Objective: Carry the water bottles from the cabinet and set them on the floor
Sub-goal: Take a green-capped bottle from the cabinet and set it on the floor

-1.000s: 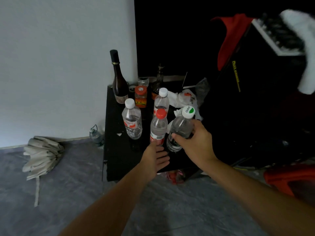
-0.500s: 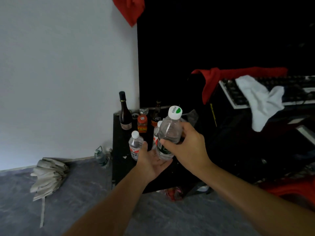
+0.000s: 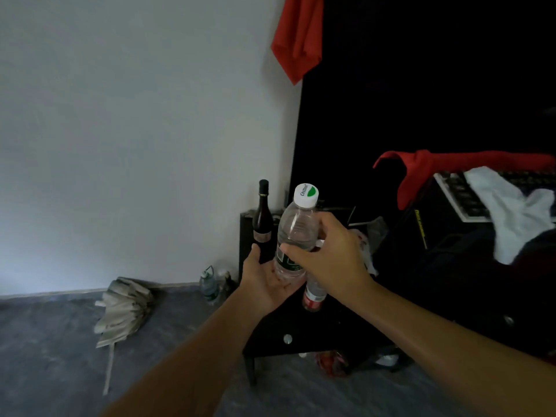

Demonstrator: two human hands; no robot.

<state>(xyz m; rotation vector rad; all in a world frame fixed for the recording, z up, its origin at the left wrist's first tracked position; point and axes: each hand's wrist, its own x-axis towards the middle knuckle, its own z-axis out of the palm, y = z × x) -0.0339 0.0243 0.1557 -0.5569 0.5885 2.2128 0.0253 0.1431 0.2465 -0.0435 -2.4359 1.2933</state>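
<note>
This is a lived-in room of a home, dimly lit. A plain white wall (image 3: 135, 130) meets a grey stone-patterned floor (image 3: 54, 341), where a folded beige umbrella (image 3: 123, 308) lies loose. A low black cabinet (image 3: 304, 329) in the corner carries a dark glass wine bottle (image 3: 263, 221). Red cloth garments hang above (image 3: 298, 37) and drape to the right (image 3: 445, 167), beside a crumpled white cloth (image 3: 508, 212) thrown over a white-edged computer keyboard (image 3: 451, 191).
</note>
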